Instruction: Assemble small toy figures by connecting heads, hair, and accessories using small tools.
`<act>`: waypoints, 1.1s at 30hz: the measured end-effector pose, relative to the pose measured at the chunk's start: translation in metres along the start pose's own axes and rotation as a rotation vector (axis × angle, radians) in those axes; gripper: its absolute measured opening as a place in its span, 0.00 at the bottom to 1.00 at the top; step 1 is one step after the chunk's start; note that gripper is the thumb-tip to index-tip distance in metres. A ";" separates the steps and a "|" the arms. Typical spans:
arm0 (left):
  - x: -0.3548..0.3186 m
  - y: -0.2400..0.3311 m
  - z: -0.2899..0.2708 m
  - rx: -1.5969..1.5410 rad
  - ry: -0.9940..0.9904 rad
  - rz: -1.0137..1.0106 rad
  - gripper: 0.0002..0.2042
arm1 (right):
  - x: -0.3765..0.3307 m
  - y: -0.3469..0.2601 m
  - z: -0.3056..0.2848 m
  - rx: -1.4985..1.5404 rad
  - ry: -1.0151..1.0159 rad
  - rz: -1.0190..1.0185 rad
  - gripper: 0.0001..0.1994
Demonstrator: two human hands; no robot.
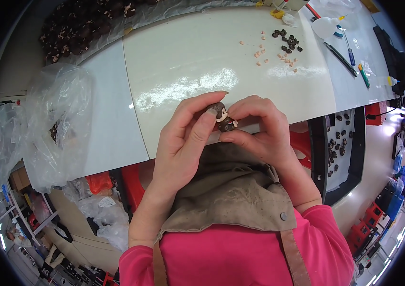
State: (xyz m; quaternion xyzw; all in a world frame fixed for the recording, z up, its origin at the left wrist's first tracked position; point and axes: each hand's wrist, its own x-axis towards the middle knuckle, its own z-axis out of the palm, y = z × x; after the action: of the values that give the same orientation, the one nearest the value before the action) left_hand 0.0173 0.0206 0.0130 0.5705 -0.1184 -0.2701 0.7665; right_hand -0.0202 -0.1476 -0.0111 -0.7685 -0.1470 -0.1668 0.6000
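A small brown figurine with a pale face sits between my two hands at the near edge of the white table. My left hand pinches its head with thumb and forefinger. My right hand closes around its body from the right, fingers curled over it. Both hands hover just above the table edge, over a brown apron on my lap.
Small dark and pale pieces lie scattered at the far right of the table. Pens and tools lie beyond them. Clear plastic bags sit at the left. A black tray with dark pieces stands at the right. A heap of brown figurines lies far left.
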 end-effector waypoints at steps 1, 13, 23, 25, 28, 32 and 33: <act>0.000 0.000 0.000 0.000 -0.001 0.000 0.14 | 0.001 -0.001 0.001 0.023 0.043 0.022 0.18; 0.000 0.002 -0.002 -0.005 -0.075 -0.029 0.21 | -0.007 -0.001 -0.004 0.030 0.017 0.088 0.22; -0.001 0.005 0.002 0.127 -0.036 -0.019 0.19 | -0.006 -0.003 -0.006 0.061 0.013 0.111 0.22; 0.003 0.004 0.001 0.122 -0.026 -0.025 0.18 | -0.005 0.001 -0.006 0.042 -0.001 0.071 0.24; 0.002 0.003 0.001 0.164 -0.038 0.002 0.16 | -0.005 0.001 -0.006 0.044 -0.006 0.052 0.25; -0.001 0.003 0.003 0.126 -0.040 -0.021 0.15 | -0.008 0.001 -0.006 0.040 0.003 0.044 0.26; -0.001 0.002 0.003 0.138 -0.045 -0.020 0.15 | -0.010 0.001 -0.005 0.048 0.003 0.054 0.26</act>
State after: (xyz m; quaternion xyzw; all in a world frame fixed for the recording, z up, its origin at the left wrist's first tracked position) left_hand 0.0155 0.0197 0.0163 0.6167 -0.1483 -0.2818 0.7199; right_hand -0.0287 -0.1533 -0.0151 -0.7572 -0.1295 -0.1482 0.6228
